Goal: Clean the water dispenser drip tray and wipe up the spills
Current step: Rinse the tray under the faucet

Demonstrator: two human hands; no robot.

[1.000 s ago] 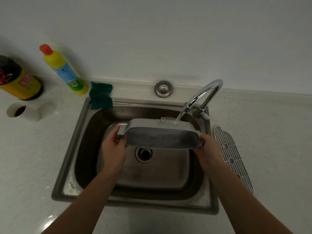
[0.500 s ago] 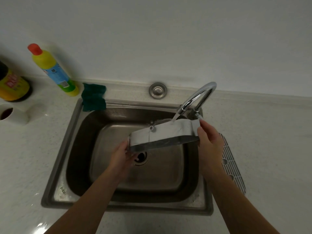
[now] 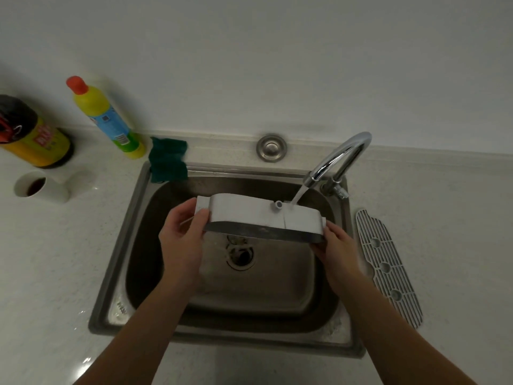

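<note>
I hold the white drip tray [image 3: 249, 215] over the steel sink [image 3: 133, 218], its underside turned up and toward me, roughly level. My left hand [image 3: 181, 240] grips its left end and my right hand [image 3: 337, 248] grips its right end. Water runs from the chrome tap [image 3: 338, 159] onto the tray's back near a small round peg. The tray's slotted grille [image 3: 385, 268] lies on the counter just right of the sink. A green cloth [image 3: 168, 159] hangs over the sink's back left corner.
A yellow detergent bottle [image 3: 107, 118] with a red cap leans at the wall, back left. A dark bottle with a yellow label [image 3: 33, 134] and a white cup [image 3: 39, 187] holding dark liquid stand at the far left. Water drops lie on the front counter.
The tray was tilted with its right end raised under the tap; it now sits roughly level, with its underside showing. My left hand has risen to the tray's left end.
</note>
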